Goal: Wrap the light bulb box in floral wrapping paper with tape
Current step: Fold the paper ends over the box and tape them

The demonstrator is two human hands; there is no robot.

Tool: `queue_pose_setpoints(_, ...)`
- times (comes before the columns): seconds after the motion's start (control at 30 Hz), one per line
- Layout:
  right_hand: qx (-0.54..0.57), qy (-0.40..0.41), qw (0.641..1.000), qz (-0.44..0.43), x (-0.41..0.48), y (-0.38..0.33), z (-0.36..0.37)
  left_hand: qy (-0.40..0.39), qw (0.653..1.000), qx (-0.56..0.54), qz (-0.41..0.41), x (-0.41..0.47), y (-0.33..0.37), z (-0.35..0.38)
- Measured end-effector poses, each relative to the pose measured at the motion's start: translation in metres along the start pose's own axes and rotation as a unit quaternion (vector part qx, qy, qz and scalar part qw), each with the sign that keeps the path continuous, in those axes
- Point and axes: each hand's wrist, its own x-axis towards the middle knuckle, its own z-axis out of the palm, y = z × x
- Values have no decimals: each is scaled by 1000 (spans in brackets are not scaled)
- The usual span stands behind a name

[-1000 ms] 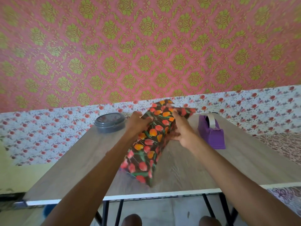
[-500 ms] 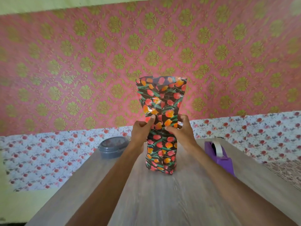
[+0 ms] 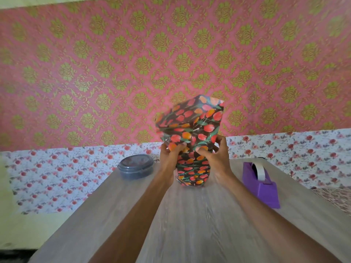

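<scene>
In the head view, I saw both hands at centre frame, each grasping the parcel. The left hand (image 3: 171,155) pinched the floral wrapping paper (image 3: 191,128) on its left side, and the right hand (image 3: 215,155) curled round its right side. The parcel stood upright on the table (image 3: 190,224). Its lower part looked snugly covered, while the top flared open above the hands, unfolded. The light bulb box itself was hidden inside, so I could not see it. I judged the body wrap done and the bottom end probably closed. The top end was left to fold and tape. The purple tape dispenser (image 3: 260,185) sat at right of frame, apart from the hands, and a grey lidded container (image 3: 135,166) sat at left.
</scene>
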Motion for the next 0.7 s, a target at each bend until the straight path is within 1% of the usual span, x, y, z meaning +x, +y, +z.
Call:
queue_pose_setpoints(0.13, -43, -47, 998, -19, -3, 8, -7, -14, 1000, 2, 1, 0, -16, -10)
queue_pose_setpoints(0.3, -42, -71, 997, 0, -4, 22, -14, 3, 1000, 25, 20, 0, -32, -12)
queue_pose_setpoints(0.37, -15, -47, 999, 17, -4, 24, -13, 7, 999, 46, 25, 0, -37, -10)
queue_pose_setpoints(0.43, 1, 1, 999, 40, -4, 23, -12, 6, 998, 59, 32, 0, -42, -9)
queue_pose_setpoints(0.47, -8, 28, 998, 47, -2, 24, -12, 0, 997, 61, 39, -1, -44, -9)
queue_pose_setpoints(0.6, -107, 105, 988, 36, 0, 30, -13, -43, 996, 65, 36, -6, -52, -9)
queue_pose_setpoints(0.7, -149, 113, 982, 24, -4, 30, -16, -64, 996, 63, 26, -8, -57, -12)
